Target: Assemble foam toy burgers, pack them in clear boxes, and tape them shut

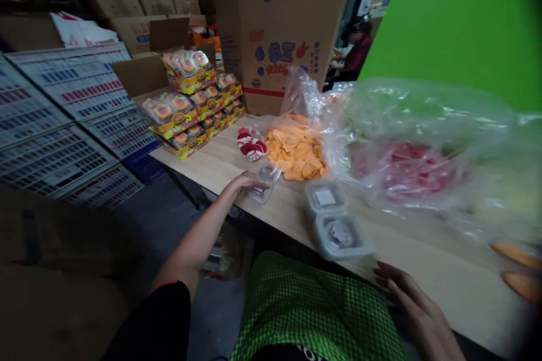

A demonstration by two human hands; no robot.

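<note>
My left hand (pixel 247 180) reaches palm down over a small clear plastic box (pixel 259 194) near the table's front edge. Its fingers rest across the box and seem to grip it. Another clear plastic part (pixel 268 171) lies just behind, possibly its lid. To the right stand stacked translucent tubs (pixel 341 237), with pale paper-like pieces showing in the nearer one. My right hand (pixel 410 299) hangs by the table edge, right of the tubs, fingers stretched out and holding nothing. A heap of orange discs (pixel 296 149) lies beyond the box, beside red-and-white pieces (pixel 251 144).
Display boxes of packaged toy-like burgers (pixel 182 115) are stacked at the table's left end. Clear plastic bags, one with pinkish-red pieces (pixel 419 169), cover the right side. A large carton (pixel 279 39) stands behind. Orange pieces (pixel 523 285) lie far right. A person (pixel 358 48) sits in back.
</note>
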